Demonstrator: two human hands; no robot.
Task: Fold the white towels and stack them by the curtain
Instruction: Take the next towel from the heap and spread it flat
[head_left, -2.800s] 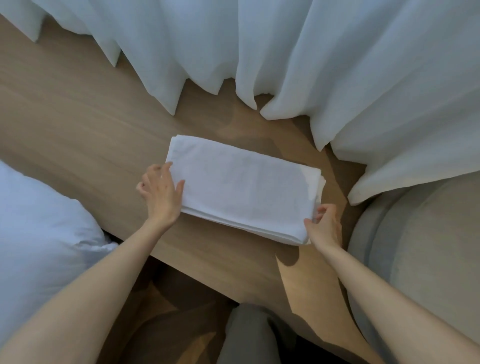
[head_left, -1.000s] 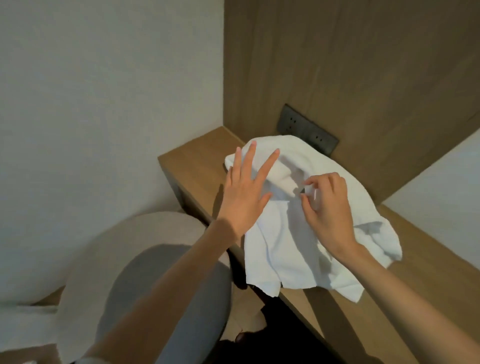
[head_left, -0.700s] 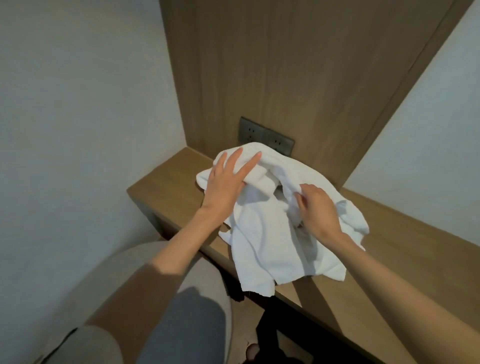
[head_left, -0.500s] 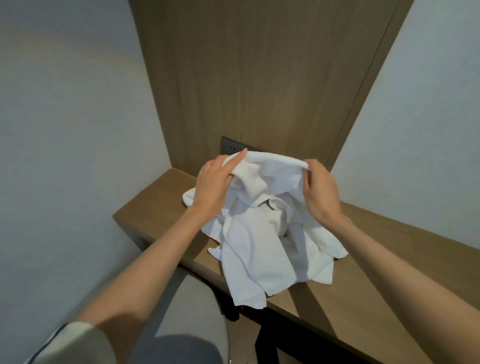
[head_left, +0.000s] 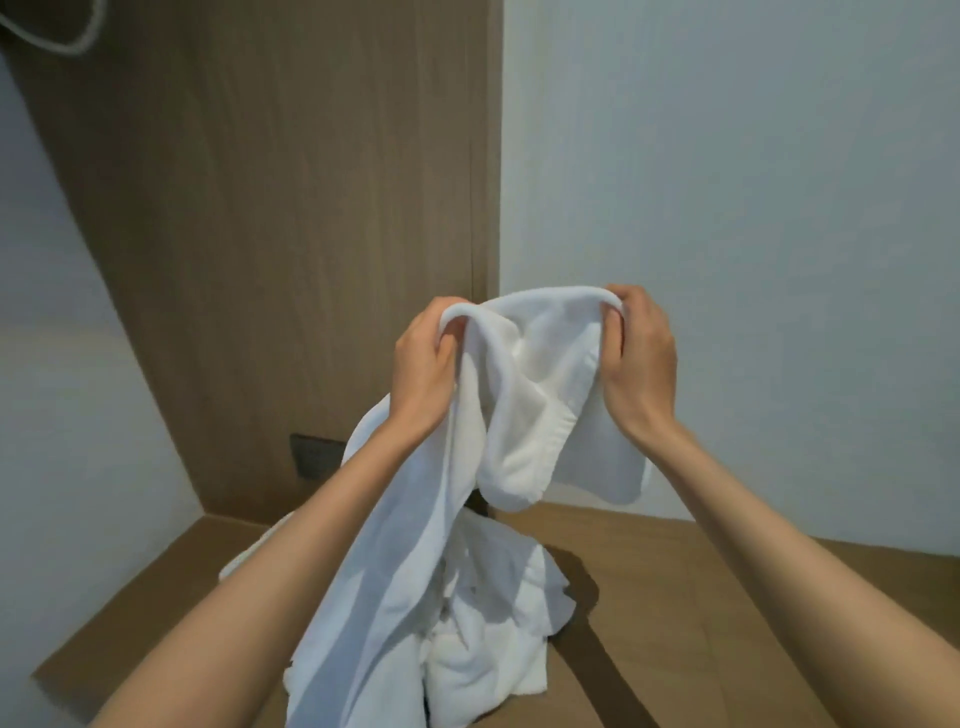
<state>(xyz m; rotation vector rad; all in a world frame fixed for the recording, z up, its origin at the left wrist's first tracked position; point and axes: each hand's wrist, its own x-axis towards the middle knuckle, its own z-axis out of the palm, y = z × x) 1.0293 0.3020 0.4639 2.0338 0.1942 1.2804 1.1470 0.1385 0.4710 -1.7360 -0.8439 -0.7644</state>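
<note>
A crumpled white towel (head_left: 524, 395) hangs in the air in front of me, lifted above the wooden counter (head_left: 701, 587). My left hand (head_left: 423, 364) grips its upper edge on the left, and my right hand (head_left: 639, 353) grips the same edge on the right. The cloth sags between both hands and trails down in loose folds. Its lower part (head_left: 483, 639) still lies bunched on the counter. The curtain and the folded stack are out of view.
A wood wall panel (head_left: 291, 218) rises behind the counter, with a dark socket plate (head_left: 314, 456) low on it. White walls stand on the left and right. A looped cord (head_left: 57, 36) hangs at the top left.
I turned from the folded stack by the curtain to this counter. Both hands took hold of the crumpled towel and raised its upper edge well above the counter.
</note>
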